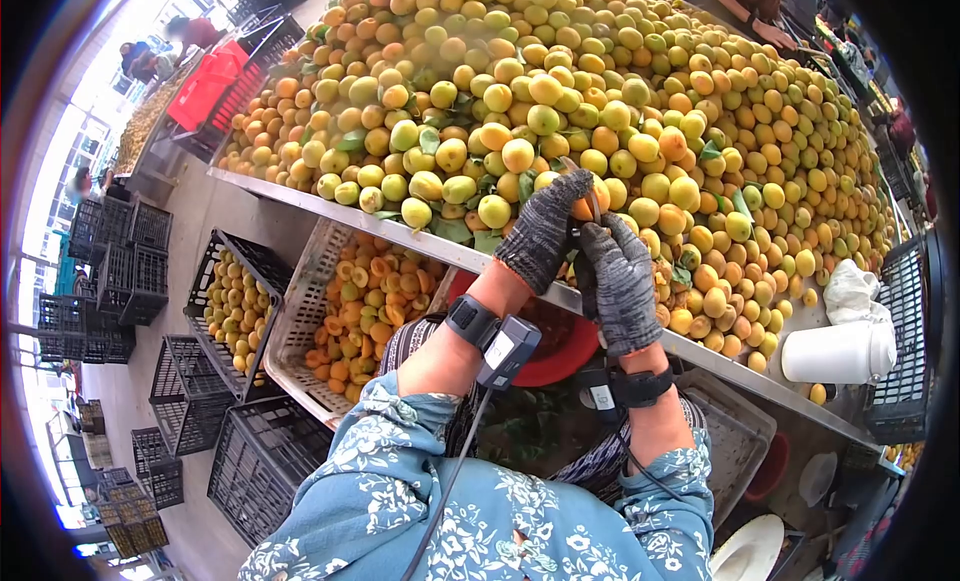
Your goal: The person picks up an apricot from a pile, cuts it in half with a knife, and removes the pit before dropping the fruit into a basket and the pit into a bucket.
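Both my hands wear grey knit gloves and meet over the table's front edge (450,253). An orange-yellow fruit (592,201) is between them, partly hidden by the fingers. My left hand (548,226) has its fingers closed at the fruit's left side. My right hand (622,281) is closed just below and to the right, round a small dark thing by the fruit that I cannot make out. A thin blade-like piece shows at the fruit's upper left. Behind the hands lies a large heap of yellow and orange fruit (520,91) with some leaves.
At my left, a white basket (290,356) holds cut orange fruit. Beside it a black crate (205,311) holds whole fruit. A red basin (560,346) is below my hands. A white container (835,355) stands at right. A person's arm (745,11) reaches in across the heap.
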`<state>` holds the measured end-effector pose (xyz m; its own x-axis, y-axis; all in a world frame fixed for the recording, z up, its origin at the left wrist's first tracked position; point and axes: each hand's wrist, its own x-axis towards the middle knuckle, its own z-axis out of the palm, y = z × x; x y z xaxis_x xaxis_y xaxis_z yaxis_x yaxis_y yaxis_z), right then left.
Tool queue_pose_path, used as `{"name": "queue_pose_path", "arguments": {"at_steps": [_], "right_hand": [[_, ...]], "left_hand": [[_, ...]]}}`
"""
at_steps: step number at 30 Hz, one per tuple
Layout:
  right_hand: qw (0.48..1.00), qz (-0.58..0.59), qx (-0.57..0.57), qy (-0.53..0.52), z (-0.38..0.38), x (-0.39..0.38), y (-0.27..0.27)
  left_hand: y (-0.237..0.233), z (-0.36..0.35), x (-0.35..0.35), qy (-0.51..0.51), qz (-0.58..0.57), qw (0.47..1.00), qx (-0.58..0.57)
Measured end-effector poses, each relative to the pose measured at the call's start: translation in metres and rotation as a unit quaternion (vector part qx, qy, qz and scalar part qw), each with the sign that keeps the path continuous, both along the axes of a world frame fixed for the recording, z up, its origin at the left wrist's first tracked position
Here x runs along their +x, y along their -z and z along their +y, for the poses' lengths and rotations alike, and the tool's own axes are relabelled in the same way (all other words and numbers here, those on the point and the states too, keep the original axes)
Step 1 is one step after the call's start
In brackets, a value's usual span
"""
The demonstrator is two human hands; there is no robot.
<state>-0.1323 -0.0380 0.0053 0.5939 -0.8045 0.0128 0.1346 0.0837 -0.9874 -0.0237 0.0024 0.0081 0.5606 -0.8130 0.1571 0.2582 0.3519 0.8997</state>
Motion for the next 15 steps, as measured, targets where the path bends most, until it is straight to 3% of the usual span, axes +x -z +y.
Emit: {"name": "queue_pose_path", "arguments": {"at_steps": [1, 2, 3, 5, 6, 7, 8, 10, 13, 15], "right_hand": [[0.998, 0.015, -0.067, -0.008, -0.005, -0.003, 0.002], [0.998, 0.013, -0.068, -0.009, -0.011, -0.01, -0.005], [0.993, 0.095, -0.051, -0.045, -0.018, -0.02, -0.02], [0.976, 0.197, -0.056, -0.071, -0.03, -0.035, -0.033], [0.988, 0.134, 0.031, -0.067, -0.036, -0.043, -0.041], [0.998, 0.044, 0.041, -0.017, -0.038, -0.043, -0.037], [0.997, -0.046, 0.051, 0.035, -0.039, -0.041, -0.035], [0.997, 0.037, -0.038, 0.048, -0.044, -0.04, -0.041], [0.992, -0.057, -0.111, -0.025, -0.041, -0.027, -0.035], [0.991, -0.003, -0.119, -0.053, -0.041, -0.029, -0.034]], "left_hand": [[-0.001, -0.002, 0.002, -0.002, -0.002, 1.0, -0.001], [-0.001, -0.006, 0.006, 0.022, 0.14, 0.99, 0.013], [0.0, -0.008, 0.01, 0.045, 0.28, 0.959, 0.028], [-0.003, -0.003, 0.028, 0.049, 0.262, 0.962, 0.057], [-0.005, -0.001, 0.033, 0.056, 0.245, 0.964, 0.086], [-0.006, -0.007, 0.029, -0.012, 0.238, 0.967, 0.089], [-0.009, -0.005, 0.027, -0.011, 0.238, 0.967, 0.09], [-0.014, 0.002, 0.02, 0.107, 0.18, 0.969, 0.133], [-0.025, 0.005, 0.005, 0.163, 0.157, 0.956, 0.186], [-0.025, 0.004, 0.0, 0.172, 0.159, 0.951, 0.202]]}}
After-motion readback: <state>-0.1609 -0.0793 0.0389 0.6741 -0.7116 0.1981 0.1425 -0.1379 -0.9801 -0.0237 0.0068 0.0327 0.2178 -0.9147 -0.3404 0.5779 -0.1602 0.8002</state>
